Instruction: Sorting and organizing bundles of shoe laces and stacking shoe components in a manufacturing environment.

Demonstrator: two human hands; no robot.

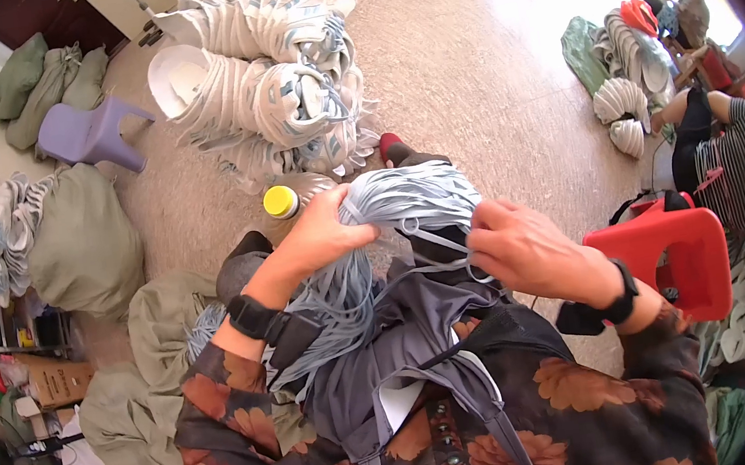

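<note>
Bundle of laces (pixel 410 192), pale grey-blue, many thin flat strands, one lot. Location: over the person's lap, above a grey apron (pixel 344 406), held between both hands. Handling, as judged: light for its bulk, soft and limp, without stiffness of its own; strands likely to slide over one another and tangle, little risk of breakage. Best hold: around the gathered neck at upper left, where the strands lie closest; a single strand to be pinched near its free end.

Orientation: long axis bent, an arch. Upper run lies roughly left to right, its right end dipping toward the right hand; from the left bend the tail hangs toward the person, slanting to lower left and spreading loose.

Left hand (pixel 325 231): fingers closed about the neck, thumb across the near side, pointing right. Right hand (pixel 525 245): fingers curled together at the bundle's right end, pinching a loose strand (pixel 441 240) that runs leftward to a small loop; exact fingertip contact hidden.
</note>
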